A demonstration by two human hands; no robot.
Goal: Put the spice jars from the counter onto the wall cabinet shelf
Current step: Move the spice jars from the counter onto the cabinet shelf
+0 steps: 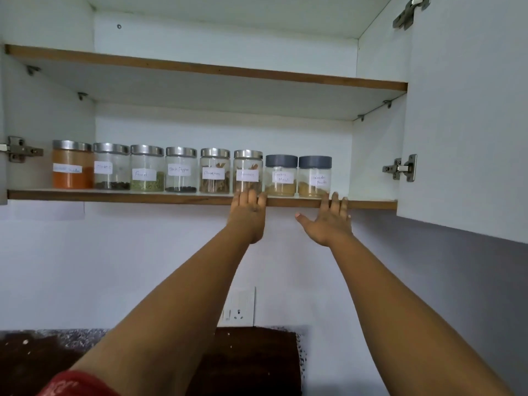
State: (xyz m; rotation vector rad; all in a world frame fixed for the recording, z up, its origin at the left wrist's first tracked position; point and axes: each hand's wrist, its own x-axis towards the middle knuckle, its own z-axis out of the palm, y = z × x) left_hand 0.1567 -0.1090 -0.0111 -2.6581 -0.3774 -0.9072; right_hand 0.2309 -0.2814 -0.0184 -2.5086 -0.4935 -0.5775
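Several labelled spice jars stand in a row on the lower shelf [114,194] of the open wall cabinet, from an orange-filled jar [72,164] at the left to two grey-lidded jars [281,175] [315,176] at the right. My left hand [248,214] reaches up with straight fingers to the shelf's front edge, fingertips just below a silver-lidded cinnamon jar [247,171]. Beside it, my right hand [328,220] is spread flat, fingertips on the shelf edge under the rightmost grey-lidded jar. Neither hand holds anything.
An upper shelf [205,67] sits above the jar row. The right cabinet door [468,110] stands open, hinges showing. Shelf space lies to the right of the last jar. Below are a wall socket [238,310] and the dark counter [43,358].
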